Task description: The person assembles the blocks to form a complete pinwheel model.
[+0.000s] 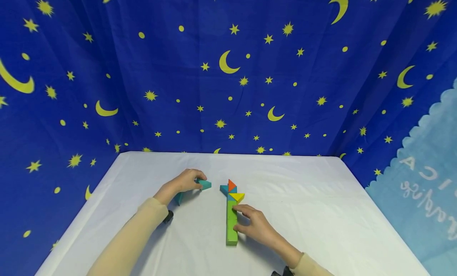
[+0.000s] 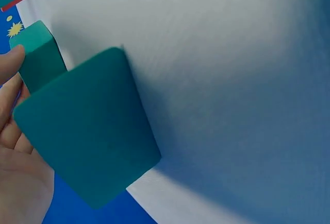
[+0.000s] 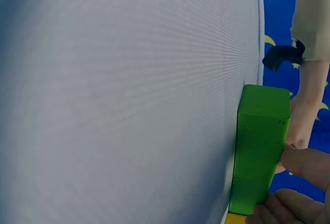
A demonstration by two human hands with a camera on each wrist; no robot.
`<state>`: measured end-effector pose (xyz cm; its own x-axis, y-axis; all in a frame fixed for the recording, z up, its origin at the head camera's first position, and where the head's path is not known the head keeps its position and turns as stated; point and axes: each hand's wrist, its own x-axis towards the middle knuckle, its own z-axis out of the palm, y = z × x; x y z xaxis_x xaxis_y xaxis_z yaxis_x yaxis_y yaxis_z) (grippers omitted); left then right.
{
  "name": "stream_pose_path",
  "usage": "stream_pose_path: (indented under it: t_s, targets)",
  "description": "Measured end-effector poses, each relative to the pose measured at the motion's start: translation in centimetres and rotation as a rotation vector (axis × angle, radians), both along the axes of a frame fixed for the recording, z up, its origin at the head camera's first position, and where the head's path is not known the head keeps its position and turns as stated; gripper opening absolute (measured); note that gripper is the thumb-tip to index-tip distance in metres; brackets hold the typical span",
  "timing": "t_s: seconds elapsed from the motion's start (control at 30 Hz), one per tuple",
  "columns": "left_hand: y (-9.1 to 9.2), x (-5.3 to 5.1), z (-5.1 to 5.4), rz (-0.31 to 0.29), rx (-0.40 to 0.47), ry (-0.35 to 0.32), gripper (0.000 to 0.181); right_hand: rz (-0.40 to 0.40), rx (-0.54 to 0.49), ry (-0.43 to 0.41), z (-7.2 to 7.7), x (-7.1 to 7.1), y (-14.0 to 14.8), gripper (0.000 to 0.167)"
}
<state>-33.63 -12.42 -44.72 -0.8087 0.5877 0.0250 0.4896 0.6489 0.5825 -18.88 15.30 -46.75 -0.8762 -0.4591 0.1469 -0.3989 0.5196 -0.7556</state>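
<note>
My left hand [image 1: 186, 180] pinches a teal block [image 1: 205, 184] just above the white table, left of a row of blocks. A second teal block [image 1: 178, 198] lies under the left wrist and looms large in the left wrist view [image 2: 95, 126]. My right hand [image 1: 258, 226] rests against the right side of the green blocks [image 1: 232, 222], its thumb and fingertips touching them. Beyond these in the row lie a yellow triangular block [image 1: 237, 197], blue blocks [image 1: 223, 189] and an orange-red triangular block [image 1: 232, 185].
A white cloth covers the table [image 1: 303, 196]. Behind and beside it hangs a dark blue curtain [image 1: 200, 81] with yellow moons and stars. Light blue fabric with lettering [image 1: 425, 180] hangs at the right.
</note>
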Motion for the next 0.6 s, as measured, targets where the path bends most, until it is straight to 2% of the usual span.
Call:
stream_pose_path:
  t_s: [0.23, 0.33, 0.43, 0.6]
  targets:
    - [-0.08, 0.17, 0.15, -0.043, -0.021, -0.035, 0.038, -0.001, 0.003, 0.001, 0.00, 0.00, -0.04, 0.053]
    - [-0.16, 0.15, 0.29, -0.016, -0.015, -0.036, 0.048, -0.002, -0.002, -0.004, 0.02, -0.01, -0.05, 0.053]
    - [-0.40, 0.13, 0.36, 0.036, -0.010, -0.034, 0.055, -0.002, -0.004, -0.011, 0.02, 0.00, -0.04, 0.053]
    - [-0.84, 0.06, 0.37, 0.071, -0.010, -0.053, 0.058, -0.002, -0.004, -0.016, 0.00, -0.02, -0.02, 0.053]
